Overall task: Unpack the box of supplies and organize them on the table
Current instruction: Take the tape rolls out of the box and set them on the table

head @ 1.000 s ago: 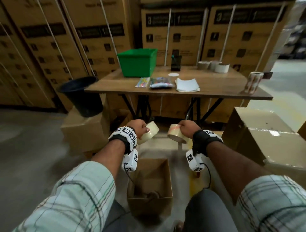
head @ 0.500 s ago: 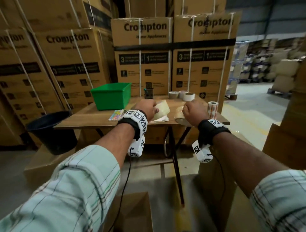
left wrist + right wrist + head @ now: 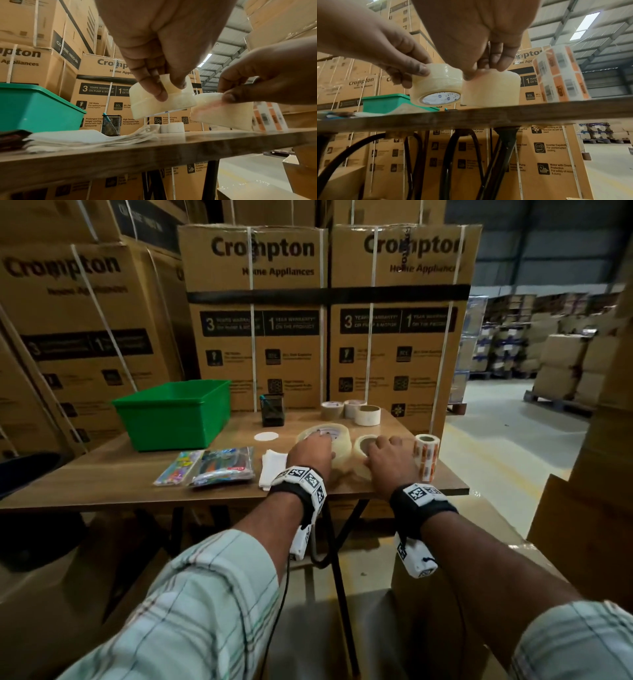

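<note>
Now gripping clear tape roll (image 3: 327, 440) with left hand (image 3: 310, 451), fingers curled over rim, roll tilted, lifted just off table (image 3: 137, 484). Right hand (image 3: 383, 455) pinching second tape roll (image 3: 363, 453) just beside, at 3 o'clock of first, lower edge at tabletop. Label roll (image 3: 426, 457) upright at 3 o'clock. Three rolls (image 3: 352, 410) at 12. Green bin (image 3: 174, 416), marker packs (image 3: 209, 467) at 9.

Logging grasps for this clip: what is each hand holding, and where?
Left hand pinches a clear tape roll by its rim; right hand pinches another tape roll by its top edge.
</note>
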Action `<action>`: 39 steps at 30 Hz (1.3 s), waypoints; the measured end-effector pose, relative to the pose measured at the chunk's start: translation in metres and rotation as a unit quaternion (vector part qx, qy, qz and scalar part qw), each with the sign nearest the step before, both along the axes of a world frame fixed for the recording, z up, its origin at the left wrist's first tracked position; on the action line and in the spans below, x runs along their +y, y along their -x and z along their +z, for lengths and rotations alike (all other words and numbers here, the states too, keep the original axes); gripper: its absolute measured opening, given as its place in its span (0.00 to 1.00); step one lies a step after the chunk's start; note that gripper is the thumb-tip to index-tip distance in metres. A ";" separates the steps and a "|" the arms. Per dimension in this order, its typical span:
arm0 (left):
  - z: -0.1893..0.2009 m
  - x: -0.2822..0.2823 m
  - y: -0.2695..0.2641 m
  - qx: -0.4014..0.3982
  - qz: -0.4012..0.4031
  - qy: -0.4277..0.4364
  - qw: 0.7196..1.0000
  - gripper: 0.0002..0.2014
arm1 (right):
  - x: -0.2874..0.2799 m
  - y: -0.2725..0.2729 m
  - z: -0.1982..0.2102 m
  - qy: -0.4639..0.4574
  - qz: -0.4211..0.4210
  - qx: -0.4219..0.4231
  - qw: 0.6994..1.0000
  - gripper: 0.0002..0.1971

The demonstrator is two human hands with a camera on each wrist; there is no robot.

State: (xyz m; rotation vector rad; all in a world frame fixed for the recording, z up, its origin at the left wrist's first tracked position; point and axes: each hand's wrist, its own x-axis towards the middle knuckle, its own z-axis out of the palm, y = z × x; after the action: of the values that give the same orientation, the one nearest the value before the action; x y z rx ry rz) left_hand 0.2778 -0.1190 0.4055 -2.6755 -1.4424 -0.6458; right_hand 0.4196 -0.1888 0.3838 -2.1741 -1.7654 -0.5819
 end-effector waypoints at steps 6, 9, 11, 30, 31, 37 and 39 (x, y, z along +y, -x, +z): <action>-0.014 0.025 -0.022 0.015 0.004 0.003 1.000 0.15 | 0.025 -0.010 -0.010 0.006 -0.031 -0.032 0.999 0.17; -0.021 0.032 -0.029 0.033 0.018 0.013 0.999 0.14 | 0.035 -0.011 -0.009 0.014 -0.055 -0.003 0.998 0.17; -0.028 0.035 -0.032 0.038 0.023 0.014 0.999 0.15 | 0.041 -0.012 -0.009 0.003 -0.069 0.028 0.997 0.17; -0.033 0.025 -0.016 0.022 0.019 0.085 0.996 0.30 | 0.026 -0.008 -0.015 -0.013 -0.009 0.113 0.993 0.26; -0.032 0.022 -0.015 0.023 0.018 0.078 0.997 0.30 | 0.022 -0.005 -0.016 -0.022 0.001 0.106 0.994 0.27; -0.021 0.003 -0.003 0.029 -0.012 0.046 0.998 0.26 | 0.004 0.015 -0.014 -0.019 0.018 0.098 0.995 0.28; -0.016 -0.004 0.008 0.015 -0.024 0.029 0.999 0.24 | -0.003 0.023 -0.012 -0.022 0.025 0.095 0.995 0.26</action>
State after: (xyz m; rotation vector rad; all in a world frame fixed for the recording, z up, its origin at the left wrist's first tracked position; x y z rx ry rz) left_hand 0.2695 -0.1233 0.3891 -2.7588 -1.4151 -0.5717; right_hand 0.3966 -0.1918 0.3718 -2.0733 -1.6863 -0.3828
